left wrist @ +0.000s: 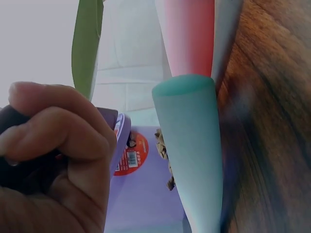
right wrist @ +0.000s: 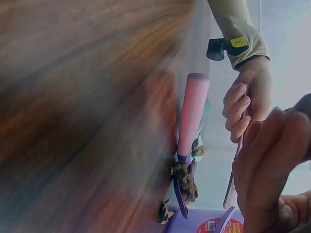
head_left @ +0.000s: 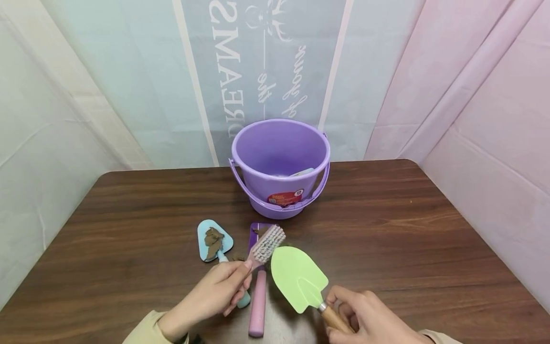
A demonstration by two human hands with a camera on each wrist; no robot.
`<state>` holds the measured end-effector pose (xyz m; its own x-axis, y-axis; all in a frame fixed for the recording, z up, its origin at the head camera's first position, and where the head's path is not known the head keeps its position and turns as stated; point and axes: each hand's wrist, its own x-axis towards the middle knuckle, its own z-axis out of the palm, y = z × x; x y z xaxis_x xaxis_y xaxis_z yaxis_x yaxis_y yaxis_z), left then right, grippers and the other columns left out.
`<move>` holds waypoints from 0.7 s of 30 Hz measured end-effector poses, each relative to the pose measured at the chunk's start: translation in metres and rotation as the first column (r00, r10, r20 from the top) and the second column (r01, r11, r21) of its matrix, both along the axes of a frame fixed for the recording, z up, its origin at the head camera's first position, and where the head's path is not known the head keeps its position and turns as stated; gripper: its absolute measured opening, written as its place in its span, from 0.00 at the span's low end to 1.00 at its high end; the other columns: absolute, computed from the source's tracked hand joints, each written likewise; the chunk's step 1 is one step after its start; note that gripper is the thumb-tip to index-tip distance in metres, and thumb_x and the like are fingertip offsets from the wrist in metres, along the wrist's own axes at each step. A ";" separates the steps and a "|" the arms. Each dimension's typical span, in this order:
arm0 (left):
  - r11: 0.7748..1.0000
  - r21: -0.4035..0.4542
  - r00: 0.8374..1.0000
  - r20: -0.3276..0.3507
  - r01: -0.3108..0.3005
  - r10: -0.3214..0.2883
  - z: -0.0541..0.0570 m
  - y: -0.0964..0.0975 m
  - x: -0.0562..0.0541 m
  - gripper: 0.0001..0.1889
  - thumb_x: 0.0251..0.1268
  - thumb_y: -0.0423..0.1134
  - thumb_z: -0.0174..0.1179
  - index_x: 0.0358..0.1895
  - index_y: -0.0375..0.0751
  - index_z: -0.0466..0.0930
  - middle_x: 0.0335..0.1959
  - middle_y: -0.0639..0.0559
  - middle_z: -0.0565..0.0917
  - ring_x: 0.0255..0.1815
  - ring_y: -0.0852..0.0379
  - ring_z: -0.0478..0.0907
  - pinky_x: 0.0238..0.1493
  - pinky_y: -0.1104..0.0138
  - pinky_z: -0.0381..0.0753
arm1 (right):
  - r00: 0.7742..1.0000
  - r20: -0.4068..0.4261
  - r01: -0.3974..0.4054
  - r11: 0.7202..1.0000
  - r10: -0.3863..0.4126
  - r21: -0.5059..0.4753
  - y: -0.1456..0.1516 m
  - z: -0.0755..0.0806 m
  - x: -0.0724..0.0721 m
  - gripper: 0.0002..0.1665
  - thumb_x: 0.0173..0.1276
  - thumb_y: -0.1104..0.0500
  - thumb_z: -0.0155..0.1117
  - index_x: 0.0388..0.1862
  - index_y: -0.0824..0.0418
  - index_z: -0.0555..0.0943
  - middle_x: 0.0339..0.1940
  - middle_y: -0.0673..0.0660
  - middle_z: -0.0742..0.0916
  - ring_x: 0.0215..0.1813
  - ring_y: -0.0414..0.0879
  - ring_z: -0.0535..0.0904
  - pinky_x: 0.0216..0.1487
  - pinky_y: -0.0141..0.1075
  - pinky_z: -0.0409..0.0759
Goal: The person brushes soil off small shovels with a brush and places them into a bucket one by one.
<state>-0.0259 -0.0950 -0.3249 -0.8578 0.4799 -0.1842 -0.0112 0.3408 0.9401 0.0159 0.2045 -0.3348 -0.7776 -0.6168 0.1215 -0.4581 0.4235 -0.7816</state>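
Note:
In the head view my left hand [head_left: 216, 289] holds a small brush [head_left: 267, 244] by its pinkish handle, its pale bristles facing up. My right hand [head_left: 365, 313] grips the wooden handle of a light green garden trowel [head_left: 298, 277], whose blade points up and left, its tip close beside the bristles. Beneath the brush lies a purple-bladed hand tool with a pink handle [head_left: 258, 306]. Left of it rests a light blue trowel [head_left: 203, 248] bearing brown clumps [head_left: 213, 241]. In the right wrist view, brown clumps [right wrist: 187, 184] also sit on the purple blade.
A purple bucket [head_left: 281, 175] with a red label stands at the back middle of the brown wooden table [head_left: 408, 229], its handle hanging at the front. Something pale lies inside it. A loose brown clump [right wrist: 165, 212] lies on the table. Fabric curtains [head_left: 129, 71] surround the table.

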 end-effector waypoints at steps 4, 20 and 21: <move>1.000 -0.001 1.000 -0.019 0.005 -0.005 -0.002 -0.007 -0.001 0.27 0.79 0.50 0.38 0.25 0.32 0.69 0.10 0.56 0.68 0.05 0.66 0.63 0.08 0.70 0.65 | 1.000 0.000 0.001 1.000 -0.001 -0.016 -0.004 0.006 -0.001 0.21 0.52 0.68 0.68 0.40 0.52 0.72 0.18 0.35 0.77 0.20 0.17 0.67 0.17 0.19 0.70; 0.997 -0.051 0.985 -0.158 0.061 -0.069 -0.001 -0.025 0.017 0.21 0.76 0.47 0.45 0.23 0.43 0.73 0.11 0.65 0.67 0.11 0.75 0.59 0.12 0.75 0.59 | 0.963 -0.177 0.200 0.979 -0.205 -0.042 -0.018 0.053 -0.032 0.21 0.50 0.70 0.69 0.38 0.51 0.74 0.14 0.37 0.74 0.16 0.21 0.66 0.14 0.21 0.66; 0.996 -0.057 0.976 -0.205 0.067 -0.078 -0.002 -0.026 0.017 0.20 0.76 0.46 0.45 0.22 0.45 0.73 0.12 0.66 0.67 0.12 0.75 0.60 0.13 0.75 0.60 | 0.959 -0.181 0.213 0.976 -0.217 -0.037 -0.018 0.055 -0.034 0.20 0.51 0.70 0.70 0.37 0.51 0.74 0.14 0.37 0.74 0.16 0.21 0.66 0.15 0.22 0.67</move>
<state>-0.0086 -0.1214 -0.3264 -0.8430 0.5370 -0.0315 0.2078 0.3792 0.9017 -0.0181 0.1868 -0.2795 -0.8551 -0.4342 0.2833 -0.4937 0.5149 -0.7009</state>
